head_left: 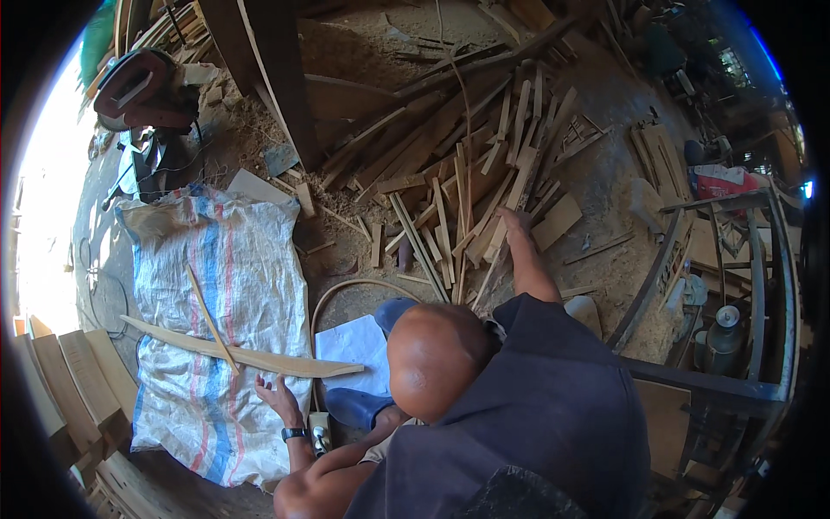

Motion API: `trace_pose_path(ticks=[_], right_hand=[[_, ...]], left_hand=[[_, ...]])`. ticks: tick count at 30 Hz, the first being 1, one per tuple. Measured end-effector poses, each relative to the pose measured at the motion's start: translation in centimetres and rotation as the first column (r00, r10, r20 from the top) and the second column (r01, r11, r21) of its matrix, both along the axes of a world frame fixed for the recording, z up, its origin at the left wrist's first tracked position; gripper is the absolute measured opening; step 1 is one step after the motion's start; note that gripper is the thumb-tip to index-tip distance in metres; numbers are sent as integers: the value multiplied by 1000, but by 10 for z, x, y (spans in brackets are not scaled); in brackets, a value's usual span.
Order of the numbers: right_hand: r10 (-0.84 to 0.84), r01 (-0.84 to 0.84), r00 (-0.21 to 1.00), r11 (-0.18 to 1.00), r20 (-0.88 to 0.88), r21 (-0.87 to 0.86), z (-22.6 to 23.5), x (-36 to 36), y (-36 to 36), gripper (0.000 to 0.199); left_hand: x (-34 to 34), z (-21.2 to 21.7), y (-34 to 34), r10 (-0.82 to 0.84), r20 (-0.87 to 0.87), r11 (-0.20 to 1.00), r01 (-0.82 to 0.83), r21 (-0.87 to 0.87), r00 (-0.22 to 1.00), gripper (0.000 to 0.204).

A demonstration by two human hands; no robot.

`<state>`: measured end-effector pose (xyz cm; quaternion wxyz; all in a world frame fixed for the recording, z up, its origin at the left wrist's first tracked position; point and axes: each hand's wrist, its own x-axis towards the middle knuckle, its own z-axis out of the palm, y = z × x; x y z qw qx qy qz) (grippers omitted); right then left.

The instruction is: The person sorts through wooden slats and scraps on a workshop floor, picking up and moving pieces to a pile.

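Head camera: my left hand (278, 400) is loosely spread, palm turned up, fingers apart, just beside a long curved wooden piece (277, 359); nothing is in its grasp. A dark watch (295, 432) sits on that wrist. The curved piece lies on a striped woven sack (173, 251), its wider end reaching over a white paper sheet (354, 346) near my blue boots (393, 313), and a thin stick (207, 308) lies across it. My right arm stretches out to the wood pile (462, 186), where my right hand (514, 221) is over a long pale plank (521, 177); I cannot tell whether its fingers close on the wood or merely touch it. Beyond the sack, at upper left, stands a reddish machine (138, 86). Cut boards (86, 363) are stacked at lower left, and a metal frame (700, 376) stands on my right.
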<state>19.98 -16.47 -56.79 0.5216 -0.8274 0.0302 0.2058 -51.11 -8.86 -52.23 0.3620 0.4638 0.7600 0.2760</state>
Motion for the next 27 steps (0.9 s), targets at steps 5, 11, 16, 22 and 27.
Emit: trace_pose_path(ticks=[5,11,16,22,27], right_hand=[[-71,141,934,973,-349,181,56,-46,49,58],[-90,294,930,761,-355,578,84,-85,108,52],[38,181,958,689,-285,701,148,-133,141,61],[-97,173,985,594,-144,786,245,-131,145,56],[-14,-31,999,502,43,864,288,-148,143,57]], left_hand=[[-8,4,6,9,-21,1000,-9,17,1000,59],[2,5,16,1,18,998,-2,63,1000,51],[-31,-1,1,71,-40,996,-69,51,997,53],[-17,-7,4,255,91,948,-231,-217,963,72],[0,-14,9,254,202,936,-187,-297,946,89]])
